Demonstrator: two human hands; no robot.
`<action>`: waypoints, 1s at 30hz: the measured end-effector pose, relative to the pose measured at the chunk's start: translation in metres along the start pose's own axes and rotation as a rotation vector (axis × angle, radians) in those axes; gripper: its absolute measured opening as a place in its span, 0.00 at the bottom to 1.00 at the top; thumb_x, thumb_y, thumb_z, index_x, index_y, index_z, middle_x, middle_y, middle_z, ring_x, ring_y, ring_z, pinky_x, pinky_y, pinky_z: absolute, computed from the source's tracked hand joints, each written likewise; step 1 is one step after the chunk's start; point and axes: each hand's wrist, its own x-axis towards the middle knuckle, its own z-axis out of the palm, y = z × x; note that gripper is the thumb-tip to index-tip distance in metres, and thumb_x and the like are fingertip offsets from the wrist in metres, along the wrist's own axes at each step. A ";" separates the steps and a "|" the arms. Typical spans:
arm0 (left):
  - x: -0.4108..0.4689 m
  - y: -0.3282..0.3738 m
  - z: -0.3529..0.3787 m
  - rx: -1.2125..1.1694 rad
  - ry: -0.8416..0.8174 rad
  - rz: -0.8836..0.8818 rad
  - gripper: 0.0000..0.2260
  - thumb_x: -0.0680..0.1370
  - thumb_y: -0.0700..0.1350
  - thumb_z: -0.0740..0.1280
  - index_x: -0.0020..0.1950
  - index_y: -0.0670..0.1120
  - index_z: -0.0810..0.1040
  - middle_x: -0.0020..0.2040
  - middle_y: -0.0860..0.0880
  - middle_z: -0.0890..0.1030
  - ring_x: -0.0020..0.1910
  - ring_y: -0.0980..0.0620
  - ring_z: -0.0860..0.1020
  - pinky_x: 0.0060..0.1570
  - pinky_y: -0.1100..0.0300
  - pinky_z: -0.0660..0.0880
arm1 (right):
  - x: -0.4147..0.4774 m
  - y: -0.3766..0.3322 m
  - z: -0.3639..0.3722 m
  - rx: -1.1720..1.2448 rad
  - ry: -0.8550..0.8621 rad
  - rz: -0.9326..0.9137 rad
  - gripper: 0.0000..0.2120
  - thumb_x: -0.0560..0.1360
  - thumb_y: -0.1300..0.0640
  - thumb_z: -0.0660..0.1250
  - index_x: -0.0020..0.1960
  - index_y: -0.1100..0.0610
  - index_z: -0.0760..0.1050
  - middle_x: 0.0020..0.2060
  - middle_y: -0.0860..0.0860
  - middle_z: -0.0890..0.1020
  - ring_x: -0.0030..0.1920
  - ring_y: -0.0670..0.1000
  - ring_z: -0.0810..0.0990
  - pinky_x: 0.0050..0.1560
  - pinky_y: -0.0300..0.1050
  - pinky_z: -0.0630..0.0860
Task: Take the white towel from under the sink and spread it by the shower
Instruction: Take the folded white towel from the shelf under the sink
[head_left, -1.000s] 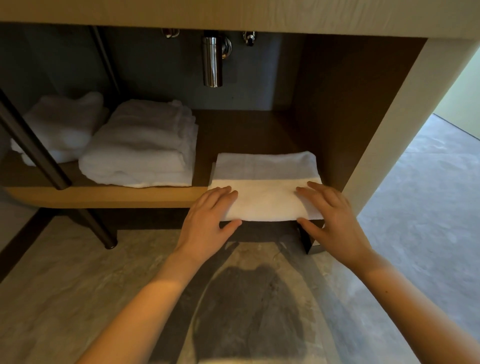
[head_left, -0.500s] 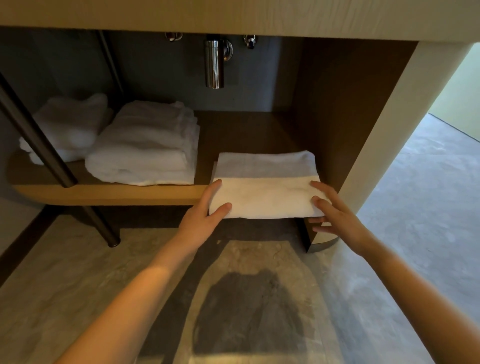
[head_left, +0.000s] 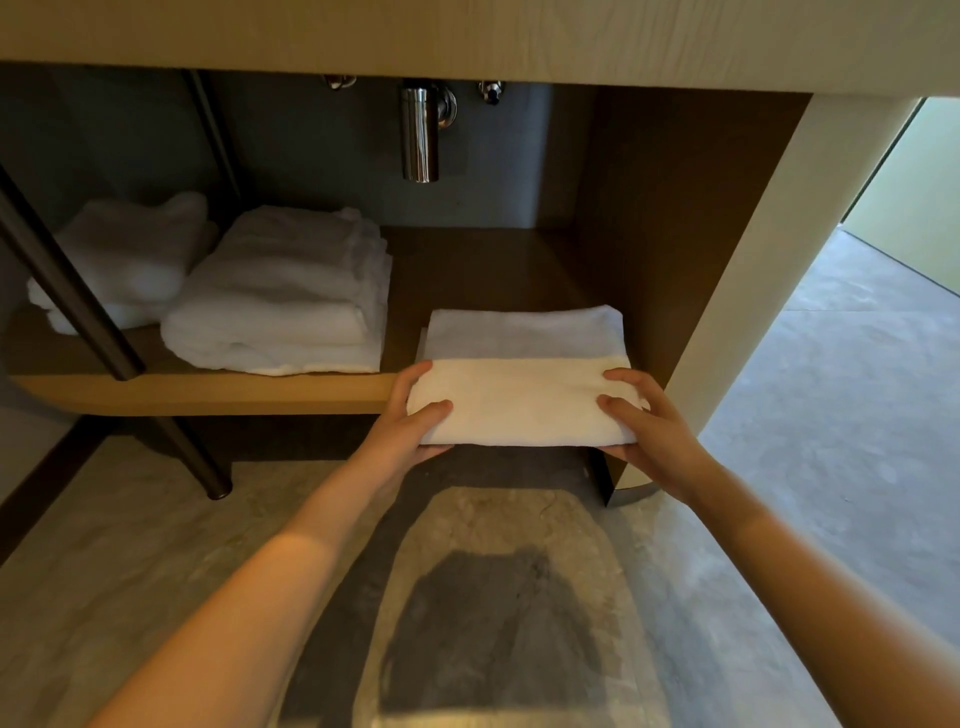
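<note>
A flat folded white towel (head_left: 522, 384) lies at the right end of the wooden shelf (head_left: 208, 395) under the sink, its front part sticking out past the shelf edge. My left hand (head_left: 413, 421) grips its left front corner, thumb on top and fingers beneath. My right hand (head_left: 644, 423) grips the right front corner the same way. The towel's back half still rests on the shelf in shadow.
Two thicker stacks of folded white towels (head_left: 285, 301) sit further left on the shelf. A chrome drain pipe (head_left: 420, 135) hangs above. A dark slanted metal leg (head_left: 104, 338) stands at left. The cabinet side panel (head_left: 727, 312) is close on the right; stone floor (head_left: 857, 415) lies beyond.
Both hands went from resting flat on the towel to clasping its front corners, and the towel has slid slightly forward off the shelf edge.
</note>
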 end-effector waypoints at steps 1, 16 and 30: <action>-0.001 -0.001 -0.001 0.011 0.012 0.008 0.22 0.77 0.43 0.70 0.61 0.69 0.69 0.61 0.58 0.66 0.59 0.51 0.70 0.45 0.56 0.82 | -0.002 0.001 -0.001 0.005 0.002 -0.003 0.14 0.76 0.56 0.69 0.60 0.45 0.74 0.60 0.46 0.70 0.60 0.55 0.72 0.44 0.47 0.83; -0.042 -0.019 -0.014 0.345 -0.110 0.086 0.27 0.73 0.51 0.72 0.66 0.72 0.66 0.56 0.76 0.67 0.58 0.64 0.69 0.45 0.66 0.76 | -0.054 0.037 -0.020 -0.014 -0.037 0.002 0.16 0.76 0.54 0.68 0.61 0.39 0.75 0.63 0.46 0.72 0.63 0.55 0.74 0.53 0.55 0.82; -0.192 0.103 0.011 0.293 -0.020 -0.209 0.25 0.73 0.39 0.73 0.65 0.59 0.73 0.60 0.63 0.72 0.52 0.71 0.74 0.43 0.76 0.73 | -0.192 -0.080 0.005 -0.034 -0.058 0.278 0.22 0.72 0.54 0.73 0.63 0.38 0.74 0.60 0.42 0.73 0.59 0.54 0.75 0.44 0.45 0.82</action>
